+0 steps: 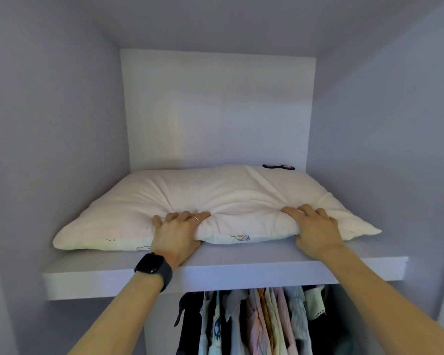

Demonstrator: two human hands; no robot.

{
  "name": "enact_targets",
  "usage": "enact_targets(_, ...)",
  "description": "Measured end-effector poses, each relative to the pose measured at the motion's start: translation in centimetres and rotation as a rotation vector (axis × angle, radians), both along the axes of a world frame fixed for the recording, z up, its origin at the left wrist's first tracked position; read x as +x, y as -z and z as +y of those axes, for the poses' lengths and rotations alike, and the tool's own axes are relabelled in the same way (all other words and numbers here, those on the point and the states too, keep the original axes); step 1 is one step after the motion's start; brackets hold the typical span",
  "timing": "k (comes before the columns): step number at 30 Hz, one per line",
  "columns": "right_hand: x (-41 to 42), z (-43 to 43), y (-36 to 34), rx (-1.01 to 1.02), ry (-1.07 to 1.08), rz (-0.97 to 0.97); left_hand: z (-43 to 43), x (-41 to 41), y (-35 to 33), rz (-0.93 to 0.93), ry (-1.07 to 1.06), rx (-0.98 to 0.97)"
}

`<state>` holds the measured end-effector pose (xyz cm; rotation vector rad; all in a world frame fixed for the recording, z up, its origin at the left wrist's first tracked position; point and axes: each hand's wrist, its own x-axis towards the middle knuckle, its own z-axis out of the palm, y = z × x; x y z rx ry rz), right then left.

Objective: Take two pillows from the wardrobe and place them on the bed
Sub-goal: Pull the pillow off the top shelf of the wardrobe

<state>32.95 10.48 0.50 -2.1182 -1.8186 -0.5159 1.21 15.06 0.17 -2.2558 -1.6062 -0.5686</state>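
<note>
A cream pillow (210, 193) lies flat on the upper shelf (241, 270) of the white wardrobe and fills most of its width. My left hand (176, 233), with a ring and a black watch on the wrist, grips the pillow's front edge left of the middle. My right hand (314, 228) grips the same edge further right. The fabric bunches up between both hands. Only this one pillow is in sight. The bed is out of view.
A small dark object with pink marks (278, 167) lies at the back right of the shelf behind the pillow. Below the shelf hang several garments (256, 324) in pale and dark colours. The wardrobe's side walls stand close on both sides.
</note>
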Motion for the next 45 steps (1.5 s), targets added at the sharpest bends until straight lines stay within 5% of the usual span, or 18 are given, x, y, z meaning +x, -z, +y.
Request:
enact_targets(10,-1.6,-11.2,3.2,0.424,-0.086,-0.11,-6.1,-2.3,0.7,-0.044,0.108,0.034)
enact_targets(14,-3.6,-15.8,4.8,0.447,-0.1,-0.08,-9.0,-3.5,0.6,0.017,0.109,-0.11)
enact_targets(20,-7.9,-19.6,7.1,0.414,-0.063,-0.01,-14.2,-1.7,0.2,-0.574,0.019,-0.261)
enact_targets(25,-11.3,-22.8,10.2,0.379,-0.051,0.051,-17.2,2.6,1.3,-0.86,-0.082,-0.338)
enact_targets(39,-21.6,-23.1,12.7,0.061,-0.119,0.173,-10.2,-3.4,3.2,-0.676,0.221,-0.33)
enact_targets(42,-19.6,-23.6,9.8,-0.026,-0.206,0.244,-10.7,-3.1,4.3,-0.704,0.231,-0.261)
enact_targets(45,-16.6,-22.8,3.8,0.101,-0.171,0.267,-11.0,-2.6,5.5,-0.742,0.238,-0.2)
